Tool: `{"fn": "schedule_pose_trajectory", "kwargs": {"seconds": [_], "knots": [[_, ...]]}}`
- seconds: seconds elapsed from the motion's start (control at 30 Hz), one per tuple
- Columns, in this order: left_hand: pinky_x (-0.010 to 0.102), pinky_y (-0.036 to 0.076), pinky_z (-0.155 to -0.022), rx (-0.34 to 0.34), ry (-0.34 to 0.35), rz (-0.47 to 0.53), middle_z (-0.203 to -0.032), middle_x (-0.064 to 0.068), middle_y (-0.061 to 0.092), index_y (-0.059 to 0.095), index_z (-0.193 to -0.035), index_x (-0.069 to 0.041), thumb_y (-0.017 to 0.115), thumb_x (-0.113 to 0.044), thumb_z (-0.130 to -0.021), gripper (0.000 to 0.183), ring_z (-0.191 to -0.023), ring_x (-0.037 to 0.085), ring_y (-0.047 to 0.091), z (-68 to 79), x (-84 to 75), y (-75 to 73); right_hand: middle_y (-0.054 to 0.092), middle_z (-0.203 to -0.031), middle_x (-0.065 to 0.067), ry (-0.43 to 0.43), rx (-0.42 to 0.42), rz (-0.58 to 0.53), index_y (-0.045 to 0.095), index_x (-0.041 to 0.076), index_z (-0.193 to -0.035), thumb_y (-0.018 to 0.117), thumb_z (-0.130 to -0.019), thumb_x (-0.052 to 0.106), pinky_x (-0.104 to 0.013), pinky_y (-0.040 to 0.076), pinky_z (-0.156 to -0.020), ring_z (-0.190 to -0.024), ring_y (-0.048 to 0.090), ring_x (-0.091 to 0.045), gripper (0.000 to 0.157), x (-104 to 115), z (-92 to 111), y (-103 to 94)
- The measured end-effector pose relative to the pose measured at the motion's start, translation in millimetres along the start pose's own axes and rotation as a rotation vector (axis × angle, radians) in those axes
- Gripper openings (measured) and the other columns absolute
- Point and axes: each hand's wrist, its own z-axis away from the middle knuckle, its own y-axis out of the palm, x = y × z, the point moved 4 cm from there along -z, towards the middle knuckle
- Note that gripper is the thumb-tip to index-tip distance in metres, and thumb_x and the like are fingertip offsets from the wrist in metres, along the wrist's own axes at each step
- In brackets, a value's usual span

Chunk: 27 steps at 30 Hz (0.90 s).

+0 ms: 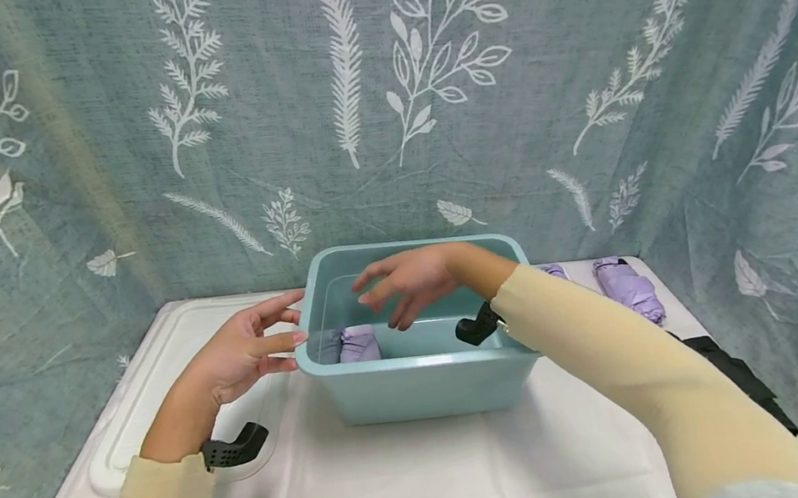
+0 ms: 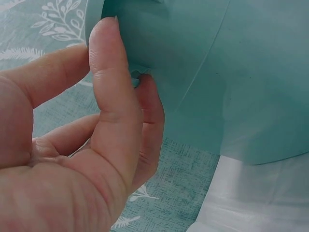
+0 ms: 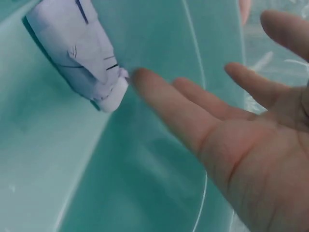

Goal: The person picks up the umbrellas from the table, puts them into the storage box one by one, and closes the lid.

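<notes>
A blue-green plastic storage bin (image 1: 432,386) stands upright on the table. My left hand (image 1: 249,349) touches its left rim from outside with spread fingertips; the left wrist view shows the fingers (image 2: 113,92) against the rim's edge. Over the bin's inside hangs my right hand (image 1: 414,281), fingers loosely spread and holding nothing. A folded purple cloth bundle (image 1: 360,344) lies in the front left of the bin, with a greyer patch (image 1: 329,346) beside it that I cannot make out. In the right wrist view, the right fingers (image 3: 169,104) are near the bundle (image 3: 77,50).
A white lid-like panel (image 1: 120,429) lies on the table to the left of the bin. Right of the bin are another purple bundle (image 1: 628,289), part of one more behind my right arm, and black folded cloth (image 1: 737,377). A patterned curtain (image 1: 290,112) surrounds the table.
</notes>
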Motion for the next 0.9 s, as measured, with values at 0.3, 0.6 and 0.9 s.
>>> {"fn": "schedule_pose_trajectory", "kwargs": {"seconds": [0.3,0.6,0.9], "knots": [[0.027,0.063,-0.071,0.004,0.013,-0.011,-0.121,0.003,0.051,0.028,-0.162,-0.006,0.069,-0.004,-0.097,0.077,-0.080,0.012,0.070,0.5,1.5,0.0,0.048,-0.150,-0.016,-0.232,-0.103,-0.081,0.043,0.014,-0.153,0.052,-0.108,0.019,-0.050,0.052,-0.108,-0.120,0.064,-0.035,0.046,-7.7,38.7,0.0],[0.028,0.063,-0.072,0.006,0.017,-0.007,-0.121,0.003,0.050,0.029,-0.162,-0.007,0.069,-0.003,-0.096,0.077,-0.081,0.012,0.070,-1.4,0.9,0.9,0.050,-0.147,-0.020,-0.354,-0.189,-0.201,0.042,0.008,-0.153,0.049,-0.109,0.016,-0.053,0.050,-0.110,-0.117,0.067,-0.031,0.045,-22.8,82.9,-9.1],[0.028,0.063,-0.072,-0.004,0.014,-0.001,-0.122,0.003,0.050,0.030,-0.162,-0.008,0.070,-0.004,-0.096,0.077,-0.082,0.012,0.070,0.2,0.8,0.5,0.050,-0.148,-0.021,-0.434,-0.318,-0.214,0.044,0.006,-0.150,0.051,-0.108,0.018,-0.047,0.053,-0.108,-0.123,0.064,-0.036,0.044,-40.9,113.6,-13.1]]}}
